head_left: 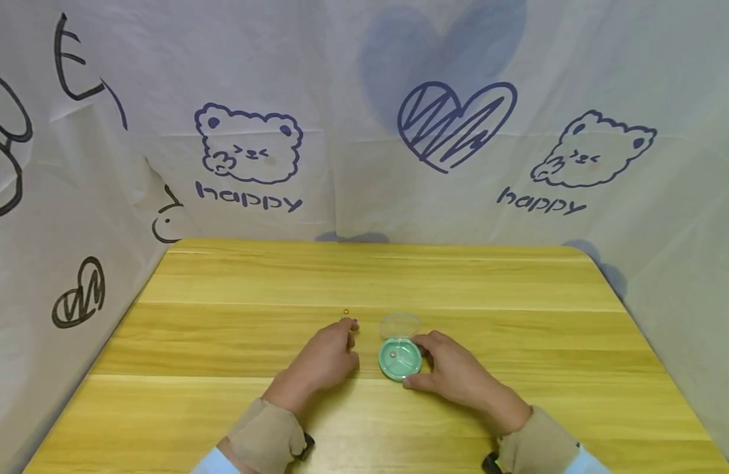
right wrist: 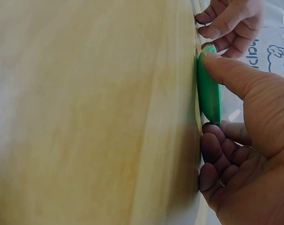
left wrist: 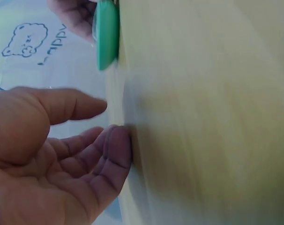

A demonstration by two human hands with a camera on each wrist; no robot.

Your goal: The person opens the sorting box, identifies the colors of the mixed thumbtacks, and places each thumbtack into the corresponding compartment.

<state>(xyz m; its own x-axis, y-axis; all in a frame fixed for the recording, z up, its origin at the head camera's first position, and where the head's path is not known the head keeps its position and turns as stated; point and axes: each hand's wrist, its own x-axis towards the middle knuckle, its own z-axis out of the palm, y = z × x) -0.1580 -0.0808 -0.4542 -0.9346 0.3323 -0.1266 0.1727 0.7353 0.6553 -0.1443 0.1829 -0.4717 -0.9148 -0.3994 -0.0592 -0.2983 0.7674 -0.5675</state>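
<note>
A round green pill case (head_left: pixel 400 360) sits on the table, its clear lid (head_left: pixel 400 325) raised at the far side. Dividers split the inside into compartments, and one small brownish piece (head_left: pixel 393 354) lies in the left one. My right hand (head_left: pixel 456 372) grips the case's right rim between thumb and fingers; the right wrist view shows its green side (right wrist: pixel 209 86). To the left, my left hand (head_left: pixel 324 361) has its fingertips down by some tiny coloured pieces, with thumb and fingers apart in the left wrist view. A purple piece (head_left: pixel 355 321) shows beside those fingertips, which partly hide the group.
Just beyond the left fingertips lies a small orange ring (head_left: pixel 346 311). The wood-grain table (head_left: pixel 518 283) ends at a white cloth backdrop (head_left: pixel 352 178) with drawn bears and hearts, which also hangs along the left and right sides.
</note>
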